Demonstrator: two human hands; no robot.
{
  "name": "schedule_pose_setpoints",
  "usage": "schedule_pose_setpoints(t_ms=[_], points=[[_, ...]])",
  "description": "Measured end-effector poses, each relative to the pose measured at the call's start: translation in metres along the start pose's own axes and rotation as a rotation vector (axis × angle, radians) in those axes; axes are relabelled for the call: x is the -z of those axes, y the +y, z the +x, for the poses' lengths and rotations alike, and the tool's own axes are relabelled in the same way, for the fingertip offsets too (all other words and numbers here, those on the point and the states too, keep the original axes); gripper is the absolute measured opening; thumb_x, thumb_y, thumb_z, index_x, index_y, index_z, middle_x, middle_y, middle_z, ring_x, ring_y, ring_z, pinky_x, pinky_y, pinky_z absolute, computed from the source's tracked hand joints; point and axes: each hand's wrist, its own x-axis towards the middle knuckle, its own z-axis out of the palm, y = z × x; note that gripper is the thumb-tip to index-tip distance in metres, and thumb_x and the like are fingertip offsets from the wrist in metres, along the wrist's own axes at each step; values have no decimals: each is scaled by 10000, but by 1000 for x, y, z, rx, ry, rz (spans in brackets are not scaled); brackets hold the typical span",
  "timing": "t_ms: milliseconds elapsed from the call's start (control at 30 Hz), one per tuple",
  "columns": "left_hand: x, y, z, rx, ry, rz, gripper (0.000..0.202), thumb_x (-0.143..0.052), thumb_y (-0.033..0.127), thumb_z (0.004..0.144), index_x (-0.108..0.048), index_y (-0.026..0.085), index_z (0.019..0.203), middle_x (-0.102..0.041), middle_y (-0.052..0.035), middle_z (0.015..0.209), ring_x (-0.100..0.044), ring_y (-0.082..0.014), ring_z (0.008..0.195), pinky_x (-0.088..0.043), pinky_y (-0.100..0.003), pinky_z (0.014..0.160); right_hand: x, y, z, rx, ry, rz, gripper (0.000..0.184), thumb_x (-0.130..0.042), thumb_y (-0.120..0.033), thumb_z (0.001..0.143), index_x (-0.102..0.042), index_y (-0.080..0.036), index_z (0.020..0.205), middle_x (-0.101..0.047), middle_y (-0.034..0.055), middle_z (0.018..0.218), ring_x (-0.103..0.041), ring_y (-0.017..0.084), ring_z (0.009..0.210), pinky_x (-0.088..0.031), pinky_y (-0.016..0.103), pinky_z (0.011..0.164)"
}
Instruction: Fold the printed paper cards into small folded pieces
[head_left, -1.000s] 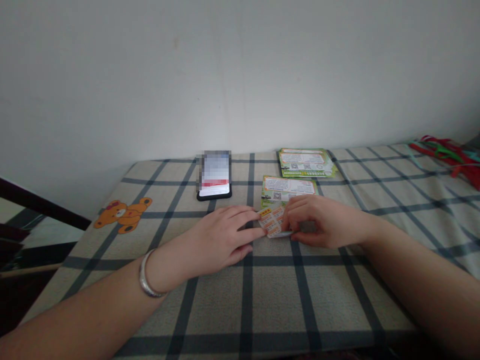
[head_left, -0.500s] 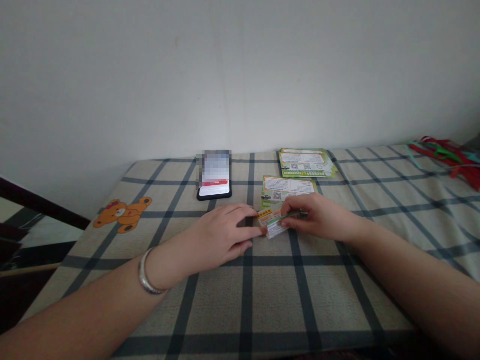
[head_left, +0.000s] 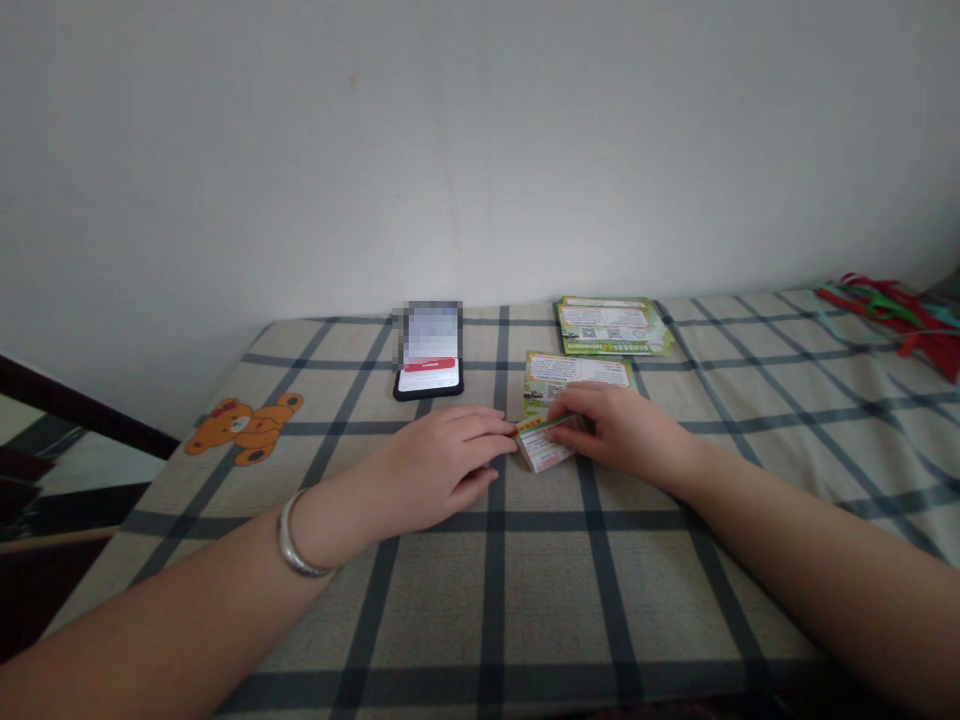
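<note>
A small leaflet (head_left: 537, 442), folded over on itself with printed text showing, lies on the checked cloth between my hands. At its left edge rest the fingertips of my left hand (head_left: 454, 462), whose fingers are stretched out and hold nothing. My right hand (head_left: 611, 432) has thumb and fingers closed around the right part of the leaflet, hiding that end. Just behind it lies a flat green-and-white flyer (head_left: 541, 372), its near right part covered by my right hand.
Farther back sits a stack of similar flyers (head_left: 607, 320). A phone (head_left: 430, 378) with a lit screen lies left of them. An orange bear cutout (head_left: 240, 428) is at the left edge, and red and green strips (head_left: 892, 312) lie at the far right. A wall (head_left: 480, 150) rises behind.
The leaflet's flap, raised between my right fingers before, is now pressed down toward the left. My right hand has moved slightly left; my left hand has shifted a little.
</note>
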Motion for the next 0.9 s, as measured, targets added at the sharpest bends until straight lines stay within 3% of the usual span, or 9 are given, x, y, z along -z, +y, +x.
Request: schedule_pose_setpoints(t_ms=[167,367,900], points=[[0,2,0,76,26,-43,350,-532,167,872,-528,122,1219,-599,-123,1234,-549,-212,1160,-464,-379,1013,-2,0,1,68,58,-111,108,-597,-279,880,-663,-196,901,-653,43,867,-570,198,860,-426,310,744],[1,1,0,113,8,-98,390,-517,164,881,-488,145,1270,-593,-93,1248,-542,-193,1163,-452,-366,1024,-3,-2,4,135,124,-201,132,-608,-309,880,-677,-196,881,-650,38,835,-552,211,868,-417,327,785],[-4,2,1,51,9,-53,367,-488,128,890,-566,178,1246,-557,-89,1264,-512,-214,1173,-435,-421,1035,-7,0,8,139,197,-219,138,-642,-325,857,-696,-200,879,-677,35,863,-556,212,884,-409,345,830]])
